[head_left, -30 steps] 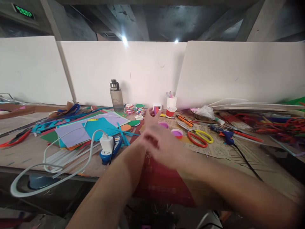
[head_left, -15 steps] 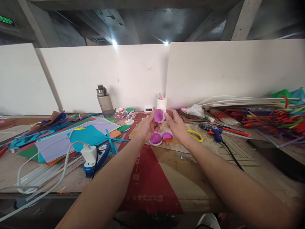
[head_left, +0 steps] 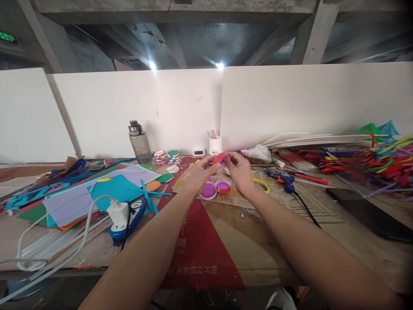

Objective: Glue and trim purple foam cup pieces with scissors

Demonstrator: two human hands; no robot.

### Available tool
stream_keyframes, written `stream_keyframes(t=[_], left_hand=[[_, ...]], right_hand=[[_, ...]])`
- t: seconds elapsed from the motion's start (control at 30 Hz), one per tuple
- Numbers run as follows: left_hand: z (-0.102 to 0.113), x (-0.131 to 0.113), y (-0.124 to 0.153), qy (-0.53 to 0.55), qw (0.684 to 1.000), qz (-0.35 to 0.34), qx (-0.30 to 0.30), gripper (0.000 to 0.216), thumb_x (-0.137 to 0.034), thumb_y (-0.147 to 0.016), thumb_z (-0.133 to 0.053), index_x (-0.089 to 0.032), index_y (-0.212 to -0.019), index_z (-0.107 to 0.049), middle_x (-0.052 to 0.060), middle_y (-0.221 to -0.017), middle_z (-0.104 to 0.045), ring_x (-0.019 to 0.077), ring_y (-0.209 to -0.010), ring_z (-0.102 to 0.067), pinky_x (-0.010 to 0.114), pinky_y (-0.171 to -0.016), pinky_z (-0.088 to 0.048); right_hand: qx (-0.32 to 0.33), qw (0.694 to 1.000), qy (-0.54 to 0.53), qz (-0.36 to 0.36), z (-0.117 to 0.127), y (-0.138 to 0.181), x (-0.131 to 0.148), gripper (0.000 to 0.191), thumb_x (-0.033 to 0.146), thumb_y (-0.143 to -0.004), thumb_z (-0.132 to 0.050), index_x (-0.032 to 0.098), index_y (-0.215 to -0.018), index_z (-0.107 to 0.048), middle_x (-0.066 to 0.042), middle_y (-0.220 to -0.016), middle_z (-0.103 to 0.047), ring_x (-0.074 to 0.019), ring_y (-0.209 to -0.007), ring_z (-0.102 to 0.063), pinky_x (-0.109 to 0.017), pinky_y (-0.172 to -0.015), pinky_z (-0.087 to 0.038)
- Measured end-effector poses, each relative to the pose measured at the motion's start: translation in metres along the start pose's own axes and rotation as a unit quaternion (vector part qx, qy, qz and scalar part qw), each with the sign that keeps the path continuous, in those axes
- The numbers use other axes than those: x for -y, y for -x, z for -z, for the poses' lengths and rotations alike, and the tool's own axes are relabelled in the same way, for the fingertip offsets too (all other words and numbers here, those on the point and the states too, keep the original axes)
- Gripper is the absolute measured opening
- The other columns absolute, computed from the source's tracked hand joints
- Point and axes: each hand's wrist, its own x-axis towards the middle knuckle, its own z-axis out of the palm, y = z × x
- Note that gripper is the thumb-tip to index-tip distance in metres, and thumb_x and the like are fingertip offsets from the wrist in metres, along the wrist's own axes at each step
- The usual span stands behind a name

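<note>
A small round cup with a red outer band (head_left: 220, 157) is raised above the table, tilted so its side shows. My left hand (head_left: 200, 171) grips it from the left with closed fingers. From the other side my right hand (head_left: 238, 170) pinches its right edge. Below the hands lie a round purple dish with a white rim (head_left: 208, 192) and a purple dish with a red band (head_left: 223, 187). A part of another purple piece shows behind them, mostly hidden by my left hand. Right of my wrist is a yellow ring (head_left: 262, 186).
A blue glue gun (head_left: 287, 183) and a black flat device (head_left: 371, 211) lie to the right. On the left are coloured sheets (head_left: 74, 204), a white charger (head_left: 118, 212) on a blue power strip, and a bottle (head_left: 140, 144). Pipe cleaners (head_left: 383, 165) heap up far right.
Both hands have turned the cup, so its red outer side shows instead of its purple inside. The view has tilted up slightly.
</note>
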Motion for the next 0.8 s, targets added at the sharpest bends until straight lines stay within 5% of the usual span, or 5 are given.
stream_keyframes(t=[0.37,0.47,0.63,0.8], left_hand=[[0.005,0.005,-0.004,-0.021,0.999,-0.049,0.003,0.041,-0.031,-0.066,-0.085,-0.021,-0.104,-0.074,0.005,-0.105,-0.073,0.0191,-0.097,-0.062,0.032,-0.089,-0.046],[0.001,0.004,-0.002,-0.039,0.998,-0.047,-0.009,0.046,-0.029,-0.064,-0.087,-0.020,-0.106,-0.073,0.005,-0.105,-0.072,0.0185,-0.093,-0.062,0.032,-0.086,-0.047],[0.002,0.005,-0.007,-0.026,0.985,-0.121,-0.122,0.026,-0.037,-0.074,-0.079,-0.019,-0.091,-0.073,0.002,-0.090,-0.070,0.0144,-0.083,-0.059,0.027,-0.077,-0.046],[0.004,0.003,-0.009,0.078,0.990,-0.051,-0.107,0.036,-0.036,-0.061,-0.089,-0.016,-0.082,-0.068,-0.002,-0.072,-0.063,0.0097,-0.063,-0.053,0.023,-0.060,-0.042]], right_hand=[[0.024,0.999,-0.033,-0.023,-0.002,0.004,0.009,0.024,0.042,-0.081,-0.057,0.019,-0.087,-0.063,0.000,-0.072,-0.064,-0.0159,-0.064,-0.059,-0.030,-0.065,-0.049],[0.028,0.998,-0.034,-0.041,-0.003,0.006,0.011,0.025,0.044,-0.083,-0.055,0.020,-0.086,-0.061,0.001,-0.067,-0.061,-0.0152,-0.058,-0.058,-0.028,-0.059,-0.050],[0.065,0.996,-0.027,-0.057,-0.011,0.016,0.017,0.026,0.047,-0.083,-0.059,0.022,-0.079,-0.055,0.004,-0.060,-0.056,-0.0134,-0.049,-0.056,-0.026,-0.051,-0.047],[0.120,0.992,0.024,-0.014,-0.012,0.024,0.021,0.029,0.049,-0.087,-0.060,0.021,-0.079,-0.057,0.001,-0.068,-0.063,-0.0135,-0.056,-0.058,-0.026,-0.058,-0.047]])
